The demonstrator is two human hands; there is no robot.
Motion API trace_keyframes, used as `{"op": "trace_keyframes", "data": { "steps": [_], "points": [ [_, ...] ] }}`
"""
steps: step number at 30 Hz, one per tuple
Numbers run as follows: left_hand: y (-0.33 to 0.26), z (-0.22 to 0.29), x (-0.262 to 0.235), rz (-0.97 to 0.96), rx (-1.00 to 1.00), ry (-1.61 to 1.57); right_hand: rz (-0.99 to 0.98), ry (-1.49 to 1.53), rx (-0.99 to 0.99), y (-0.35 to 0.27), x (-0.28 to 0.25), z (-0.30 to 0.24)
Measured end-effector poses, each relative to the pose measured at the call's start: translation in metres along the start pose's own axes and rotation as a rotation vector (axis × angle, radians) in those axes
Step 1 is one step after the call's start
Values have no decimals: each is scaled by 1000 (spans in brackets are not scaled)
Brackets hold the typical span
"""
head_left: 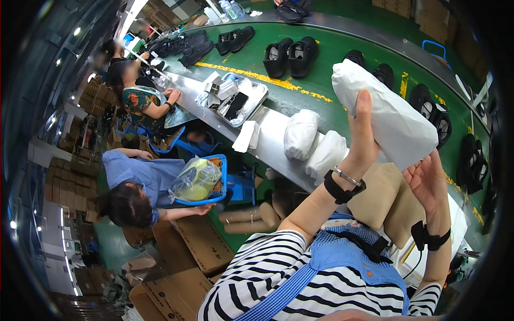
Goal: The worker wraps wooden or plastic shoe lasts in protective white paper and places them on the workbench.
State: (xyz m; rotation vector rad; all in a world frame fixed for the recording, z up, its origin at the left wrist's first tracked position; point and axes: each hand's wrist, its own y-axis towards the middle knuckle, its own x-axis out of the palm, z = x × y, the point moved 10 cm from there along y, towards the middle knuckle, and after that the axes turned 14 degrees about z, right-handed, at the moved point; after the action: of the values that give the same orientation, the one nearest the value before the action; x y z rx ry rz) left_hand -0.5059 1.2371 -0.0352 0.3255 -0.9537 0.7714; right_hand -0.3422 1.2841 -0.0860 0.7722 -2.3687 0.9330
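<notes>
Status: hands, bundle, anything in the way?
Left hand gripping white wrapped bundle. Right hand at its lower end. Bundle raised, tilted. Two more white bundles near left wrist; no clear obstruction visible.

l hand (365,125) grips wht paper-wrapped bundle (388,115), thumb up its nr side; r hand (428,184) at bundle's lower r end, palm showing, grip unclear. blk wrist straps (338,188) on both arms. 2 more wht wrapped pkgs (301,134) on metal ledge (273,131), nr a tray (261,107) w/ small boxes & misc. beyond: green worktop (326,67) w/ yellow marks, pairs of blk shoes (303,56). co-wkr in blue top (139,179) leans by blue basket (199,202) w/ bagged yellow-green stuff (198,179). open cartons (201,238) lower l.
</notes>
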Motion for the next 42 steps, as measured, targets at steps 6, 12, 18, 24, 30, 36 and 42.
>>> {"op": "trace_keyframes", "data": {
  "steps": [6, 12, 18, 24, 30, 36, 42],
  "points": [
    [-5, -2, 6, -60, 29, 21, -40, 5, -2, -5, 3, -1],
    [-9, -12, 12, -55, -15, 77, -46, 175, 27, -24, 12, -1],
    [10, -42, 10, -34, -204, -37, -204, 264, -58, -24, 24, -10],
    [24, -47, 11, -128, -273, -35, -54, 145, -276, -18, 29, -45],
    [-38, -108, 16, -193, -737, -1, -118, -172, -546, -19, 14, -67],
    [-34, -85, 32, -56, -511, -13, -8, -509, -401, -13, 8, -35],
    [-17, -69, 15, 11, -355, -102, 13, -646, -411, -19, 18, -38]
  ]
}}
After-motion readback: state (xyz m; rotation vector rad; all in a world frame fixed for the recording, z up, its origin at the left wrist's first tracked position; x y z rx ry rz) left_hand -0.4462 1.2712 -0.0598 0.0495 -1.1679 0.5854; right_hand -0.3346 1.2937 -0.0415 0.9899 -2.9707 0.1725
